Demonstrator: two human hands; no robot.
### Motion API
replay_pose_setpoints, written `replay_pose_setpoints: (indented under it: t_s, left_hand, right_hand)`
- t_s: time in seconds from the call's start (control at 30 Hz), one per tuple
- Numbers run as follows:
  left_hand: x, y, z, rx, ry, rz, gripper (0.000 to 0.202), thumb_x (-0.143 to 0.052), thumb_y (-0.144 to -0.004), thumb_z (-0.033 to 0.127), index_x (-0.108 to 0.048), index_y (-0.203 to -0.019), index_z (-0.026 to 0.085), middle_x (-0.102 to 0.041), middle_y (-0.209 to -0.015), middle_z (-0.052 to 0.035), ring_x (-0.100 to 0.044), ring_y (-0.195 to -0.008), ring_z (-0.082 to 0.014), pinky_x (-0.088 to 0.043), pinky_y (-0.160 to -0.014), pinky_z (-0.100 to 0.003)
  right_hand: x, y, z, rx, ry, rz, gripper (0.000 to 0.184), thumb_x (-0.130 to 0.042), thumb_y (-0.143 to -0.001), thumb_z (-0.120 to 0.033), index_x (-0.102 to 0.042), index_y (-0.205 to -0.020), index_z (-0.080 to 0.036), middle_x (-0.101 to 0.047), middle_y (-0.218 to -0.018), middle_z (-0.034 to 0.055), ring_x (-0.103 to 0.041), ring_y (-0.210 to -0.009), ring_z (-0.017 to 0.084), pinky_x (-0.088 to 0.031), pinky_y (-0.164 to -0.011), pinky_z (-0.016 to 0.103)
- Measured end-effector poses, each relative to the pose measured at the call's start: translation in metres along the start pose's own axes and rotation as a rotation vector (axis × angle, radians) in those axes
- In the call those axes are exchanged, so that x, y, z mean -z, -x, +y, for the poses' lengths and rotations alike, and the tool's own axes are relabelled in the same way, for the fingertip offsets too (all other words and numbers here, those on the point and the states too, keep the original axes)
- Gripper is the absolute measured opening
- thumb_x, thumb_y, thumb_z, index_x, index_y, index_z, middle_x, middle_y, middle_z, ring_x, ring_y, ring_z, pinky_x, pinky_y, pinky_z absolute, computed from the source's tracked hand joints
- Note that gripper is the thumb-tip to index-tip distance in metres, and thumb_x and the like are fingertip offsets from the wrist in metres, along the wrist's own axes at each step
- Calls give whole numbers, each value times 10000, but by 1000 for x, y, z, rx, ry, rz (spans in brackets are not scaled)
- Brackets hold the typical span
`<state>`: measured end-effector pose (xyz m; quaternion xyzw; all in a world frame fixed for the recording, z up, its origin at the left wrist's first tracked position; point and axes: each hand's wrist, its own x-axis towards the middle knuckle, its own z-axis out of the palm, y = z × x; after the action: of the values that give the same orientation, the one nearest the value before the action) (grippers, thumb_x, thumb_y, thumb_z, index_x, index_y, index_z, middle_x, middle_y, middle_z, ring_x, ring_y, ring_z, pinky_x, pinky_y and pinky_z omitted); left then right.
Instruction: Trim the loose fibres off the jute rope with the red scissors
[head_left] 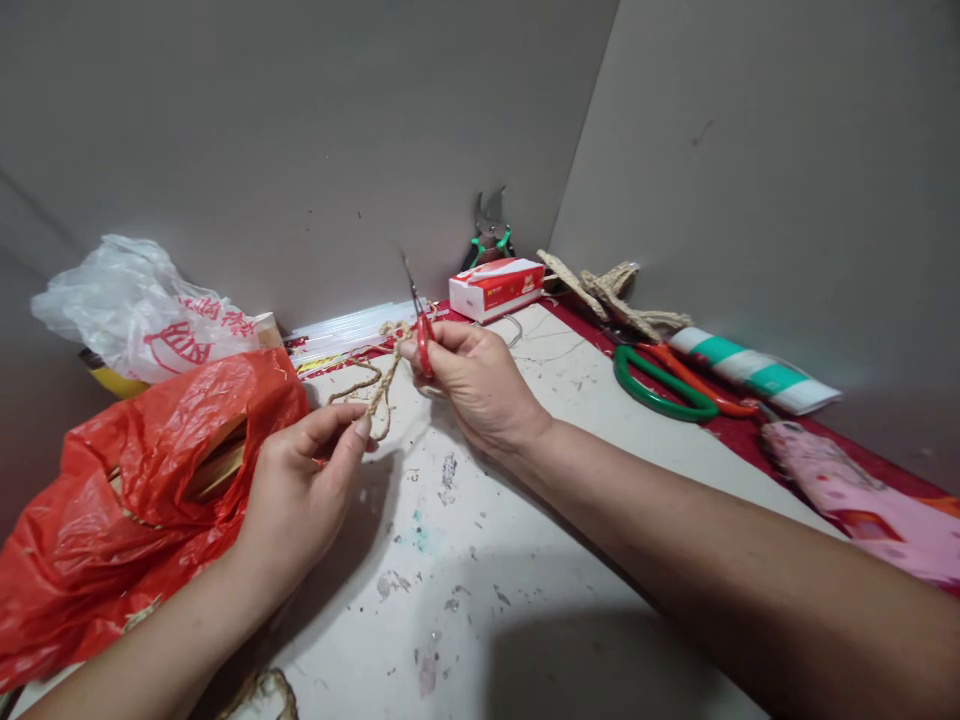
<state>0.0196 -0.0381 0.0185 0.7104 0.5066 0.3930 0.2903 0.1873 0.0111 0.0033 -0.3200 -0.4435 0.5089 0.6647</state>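
My left hand (300, 490) pinches a length of tan jute twine (379, 385) between thumb and forefinger, above a stained white work board (465, 560). The twine runs up and right to my right hand (472, 380). That hand is closed round small red-handled scissors (420, 320), whose blades point up and away. The twine loops loosely between the two hands and trails toward the back wall.
A red plastic bag (142, 500) lies at the left with a white printed bag (142, 310) behind it. At the back stand a red-and-white box (499, 287) and green-handled pliers (489, 235). Large green-and-orange scissors (667, 385), a striped roll (750, 367), twine scraps (615, 295) and pink cloth (862, 500) lie right.
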Motion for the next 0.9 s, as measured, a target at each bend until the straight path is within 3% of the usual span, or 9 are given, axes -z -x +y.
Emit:
replay_pose_setpoints:
  t_s: [0.2,0.33,0.43,0.53,0.63,0.7,0.73,0.83,0.9]
  left_hand:
    - [14,6,20,-38,-88,-278,142,-594,-813,255,-674,-715,191,-597,-614,-11,-514,-561,-136,-408,-545,-230]
    - [29,-3,27,48,4,-382,149,-628,-781,266,-717,-877,196,-651,-691,-48,-534,-561,-155,-411,-487,-229]
    - [44,-20,31,43,-42,-336,98,-683,-725,259,-726,-764,181,-624,-629,-37,-516,-547,-146,-403,-477,-216]
    - [63,-44,44,-71,-194,-159,154,-672,-735,297,-716,-675,162,-585,-563,-15,-453,-491,-105,-346,-440,-187]
    - [81,-63,70,-185,-352,39,220,-669,-747,327,-744,-796,125,-559,-556,11,-443,-514,-83,-305,-453,-159]
    - [90,-69,92,-270,-520,105,245,-641,-781,306,-735,-900,113,-544,-611,21,-497,-626,-78,-311,-525,-137]
    - [94,-68,102,-322,-512,199,197,-707,-715,288,-748,-856,156,-575,-660,18,-523,-676,-89,-297,-498,-116]
    - [100,-59,124,-210,-284,192,166,-795,-579,126,-717,-705,202,-633,-832,-5,-574,-877,-124,-241,-438,-98]
    - [102,-47,129,-50,-35,216,189,-778,-568,53,-658,-585,198,-625,-747,-19,-583,-756,-112,-224,-414,-118]
  right_hand:
    - [5,-11,-19,62,-49,185,181,-701,-640,-315,-569,-643,-192,-496,-620,-66,-415,-554,57,-379,-529,212]
    - [7,-17,-27,47,-115,285,194,-694,-636,-332,-560,-667,-194,-465,-617,-69,-409,-542,55,-376,-488,203]
    - [9,-20,-29,42,-190,367,210,-713,-613,-319,-551,-665,-194,-446,-599,-70,-401,-525,55,-360,-457,199]
    - [12,-23,-30,42,-235,428,187,-707,-617,-291,-545,-658,-207,-442,-578,-68,-409,-519,63,-368,-460,210]
    - [13,-23,-34,24,-284,443,168,-694,-641,-261,-531,-626,-224,-448,-574,-57,-409,-515,74,-367,-459,231]
    - [12,-22,-37,9,-317,437,162,-695,-645,-249,-536,-632,-224,-473,-598,-49,-419,-522,74,-367,-459,234]
    - [12,-22,-39,10,-326,433,158,-698,-642,-246,-543,-644,-222,-485,-614,-47,-425,-527,72,-366,-459,232]
    - [10,-20,-43,35,-346,426,170,-710,-620,-243,-550,-665,-210,-500,-647,-46,-431,-542,66,-351,-450,219]
    - [9,-20,-45,42,-352,411,180,-716,-613,-250,-546,-656,-207,-490,-637,-48,-427,-546,65,-346,-448,212]
